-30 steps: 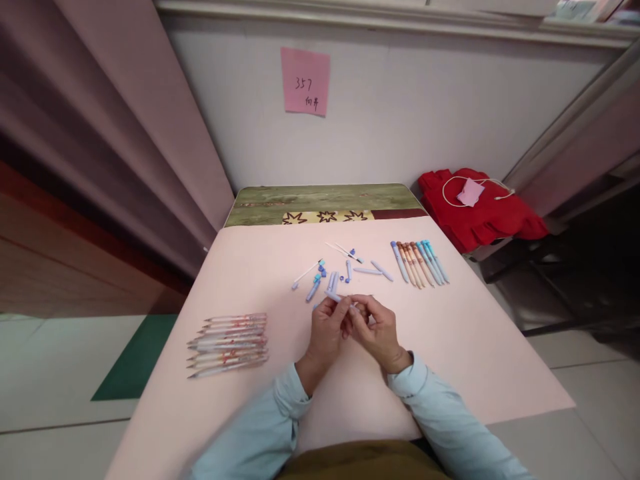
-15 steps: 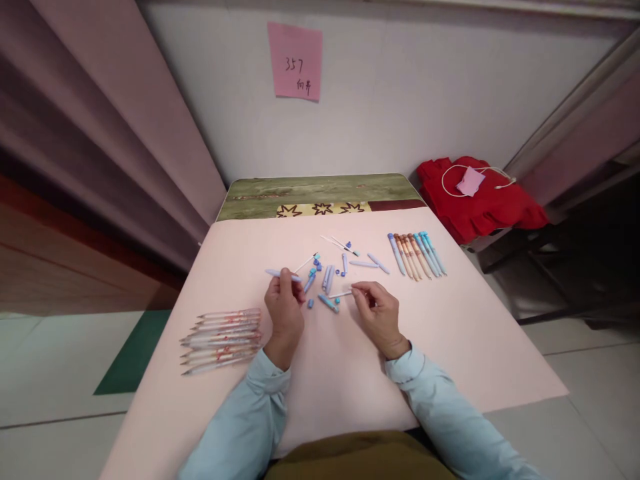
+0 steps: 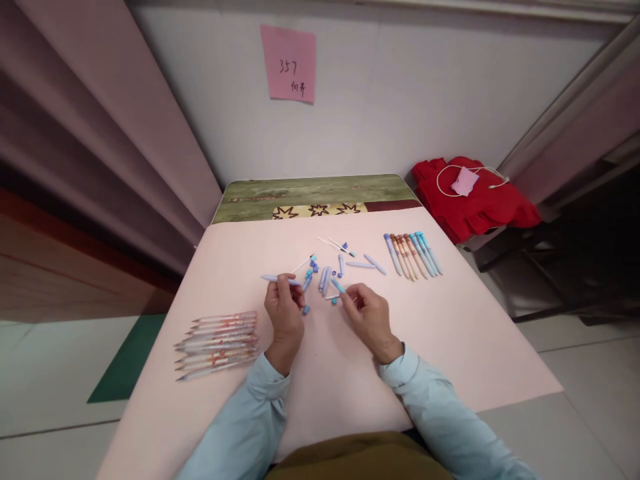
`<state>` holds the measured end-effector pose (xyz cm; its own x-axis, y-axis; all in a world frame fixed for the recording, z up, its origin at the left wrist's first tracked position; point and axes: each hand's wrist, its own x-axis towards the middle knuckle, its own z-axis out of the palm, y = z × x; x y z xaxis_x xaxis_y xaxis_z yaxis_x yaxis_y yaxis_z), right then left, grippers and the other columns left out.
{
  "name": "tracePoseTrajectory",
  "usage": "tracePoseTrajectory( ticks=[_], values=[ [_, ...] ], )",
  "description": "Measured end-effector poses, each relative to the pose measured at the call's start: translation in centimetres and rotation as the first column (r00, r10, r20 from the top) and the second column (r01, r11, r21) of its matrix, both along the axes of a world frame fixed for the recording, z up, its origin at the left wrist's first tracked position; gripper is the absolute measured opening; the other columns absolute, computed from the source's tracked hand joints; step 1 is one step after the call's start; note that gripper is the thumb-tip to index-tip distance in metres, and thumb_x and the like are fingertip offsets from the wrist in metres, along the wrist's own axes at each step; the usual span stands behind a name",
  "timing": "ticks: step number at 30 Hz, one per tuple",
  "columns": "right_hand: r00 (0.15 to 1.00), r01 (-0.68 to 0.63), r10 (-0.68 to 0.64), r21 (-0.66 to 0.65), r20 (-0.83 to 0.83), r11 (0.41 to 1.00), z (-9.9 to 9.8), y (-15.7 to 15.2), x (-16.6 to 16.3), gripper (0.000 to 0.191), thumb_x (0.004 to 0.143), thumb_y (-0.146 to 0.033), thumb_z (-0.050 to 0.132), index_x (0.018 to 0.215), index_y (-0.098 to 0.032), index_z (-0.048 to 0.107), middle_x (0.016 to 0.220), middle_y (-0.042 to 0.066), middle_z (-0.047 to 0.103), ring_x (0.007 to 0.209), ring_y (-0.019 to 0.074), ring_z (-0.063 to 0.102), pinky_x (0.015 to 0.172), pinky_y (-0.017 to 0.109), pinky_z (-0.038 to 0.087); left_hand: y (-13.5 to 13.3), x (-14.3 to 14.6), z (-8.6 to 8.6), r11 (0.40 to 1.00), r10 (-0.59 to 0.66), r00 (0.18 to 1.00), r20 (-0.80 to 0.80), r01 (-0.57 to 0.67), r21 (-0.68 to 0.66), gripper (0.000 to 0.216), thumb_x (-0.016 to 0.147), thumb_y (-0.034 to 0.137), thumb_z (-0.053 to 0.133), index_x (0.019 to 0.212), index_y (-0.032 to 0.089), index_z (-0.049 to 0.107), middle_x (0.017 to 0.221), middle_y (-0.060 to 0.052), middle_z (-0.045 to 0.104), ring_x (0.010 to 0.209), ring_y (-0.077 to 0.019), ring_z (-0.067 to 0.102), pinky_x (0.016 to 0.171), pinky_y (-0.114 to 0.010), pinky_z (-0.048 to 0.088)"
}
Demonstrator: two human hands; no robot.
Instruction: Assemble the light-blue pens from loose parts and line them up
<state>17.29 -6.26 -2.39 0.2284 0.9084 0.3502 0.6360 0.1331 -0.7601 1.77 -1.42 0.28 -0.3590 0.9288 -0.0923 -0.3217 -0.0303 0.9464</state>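
Observation:
My left hand (image 3: 285, 307) is closed on a pale lavender pen barrel (image 3: 273, 277), its tapered end pointing left. Opposite it, my right hand (image 3: 369, 317) pinches a short light-blue pen barrel section (image 3: 338, 285) between thumb and fingers. Just left of the right fingertips lies a white refill (image 3: 331, 297), with a small teal cap (image 3: 335, 302) below it. Lavender barrel pieces (image 3: 325, 279) sit side by side between my hands. A blue piece (image 3: 307, 283) and a small blue cap (image 3: 306, 309) rest close to the left fingers.
White refills (image 3: 327, 241) and loose lavender barrels (image 3: 361, 265) lie farther back. Capped pens (image 3: 413, 255) in blue and brown form a row at right. Several printed pens or pencils (image 3: 217, 343) lie at left. A red cloth (image 3: 473, 207) sits beyond the table's right edge.
My right hand has moved from the white refill's end to the light-blue barrel section and picked it up off the table. My left hand still holds the lavender barrel.

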Motion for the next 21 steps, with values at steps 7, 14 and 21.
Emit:
tracePoseTrajectory(
  ticks=[7, 14, 21],
  values=[
    [0.884, 0.097, -0.103, -0.036, -0.457, 0.995, -0.1, 0.9, 1.7, 0.021, 0.087, -0.038, 0.061, 0.094, -0.019, 0.061, 0.069, -0.002, 0.062, 0.058, 0.0123, 0.056, 0.058, 0.024, 0.047, -0.2, 0.4, -0.7, 0.978, -0.199, 0.98, 0.032, 0.2, -0.053, 0.031, 0.081, 0.046, 0.067, 0.08, 0.018, 0.055, 0.058, 0.004, 0.059, 0.04, -0.0056, 0.046, 0.038, -0.016, 0.033],
    [0.65, -0.02, -0.013, -0.034, -0.76, 0.999, -0.1, 1.1, 0.9, 0.029, 0.085, -0.042, 0.064, 0.103, -0.02, 0.056, 0.076, 0.0, 0.067, 0.053, 0.0108, 0.058, 0.053, 0.025, 0.049, -0.6, 0.8, -1.1, 0.846, -0.53, 0.841, 0.11, 0.532, 0.008, 0.023, 0.077, 0.034, 0.075, 0.082, 0.016, 0.061, 0.063, 0.002, 0.062, 0.044, -0.0059, 0.049, 0.041, -0.018, 0.035],
    [0.587, 0.065, -0.053, -0.018, -0.808, 0.998, 0.3, 1.3, 1.7, 0.026, 0.084, -0.039, 0.068, 0.097, -0.018, 0.059, 0.081, 0.001, 0.069, 0.056, 0.0085, 0.058, 0.053, 0.021, 0.048, -3.1, 1.6, -0.1, 0.496, -0.825, 0.469, -0.316, 0.868, -0.008, 0.016, 0.076, 0.026, 0.073, 0.089, 0.015, 0.071, 0.074, -0.003, 0.066, 0.056, -0.0097, 0.055, 0.052, -0.021, 0.043]
  ],
)
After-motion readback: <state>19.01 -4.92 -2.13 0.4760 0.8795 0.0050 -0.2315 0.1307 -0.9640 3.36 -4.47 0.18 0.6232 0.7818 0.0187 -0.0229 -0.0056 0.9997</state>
